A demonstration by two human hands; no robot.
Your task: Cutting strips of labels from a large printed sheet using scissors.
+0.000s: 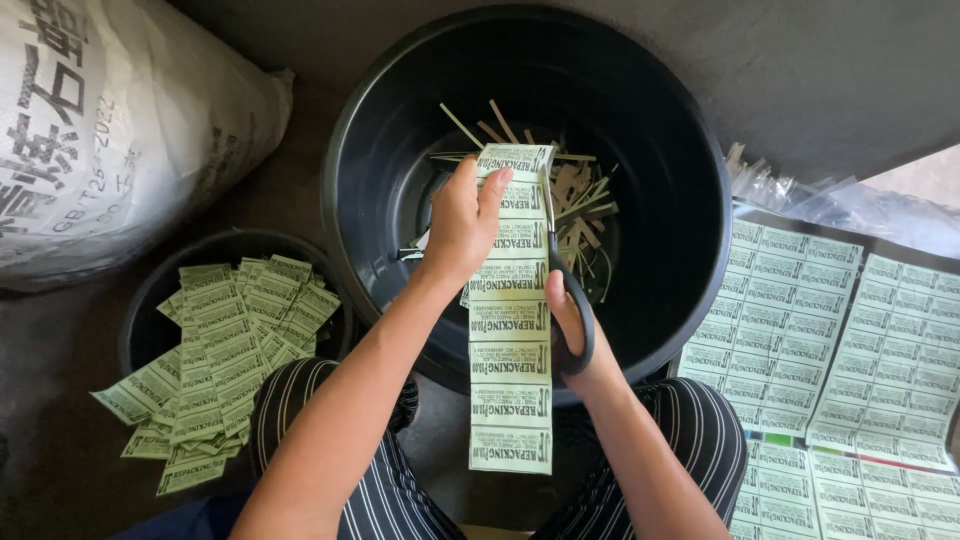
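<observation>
My striped-trouser knees [330, 470] sit lowest. Left hand [462, 222] pinches the long pale-green printed label strip [511, 330] over the big black plastic tub [690, 150]; right hand [572, 320] grips black-handled scissors [570, 300]. Keep the strip taut, blade along the margin.

Floor [60, 420]: dark grey, dusty, fills lower left & runs along top of frame. Directly on it: big black tub [690, 130] at centre, w/ paper offcuts inside; smaller black basin [140, 310] at left centre, just beside the tub, piled w/ cut pale-green label strips [235, 330], some spilling over its rim onto the floor at lower left. White woven sack [110, 120] w/ dark print in upper left, near the basin. Uncut pale-green label sheets [850, 330] spread flat at right edge, lower right. Clear plastic bags [850, 205] above the sheets, upper right.
</observation>
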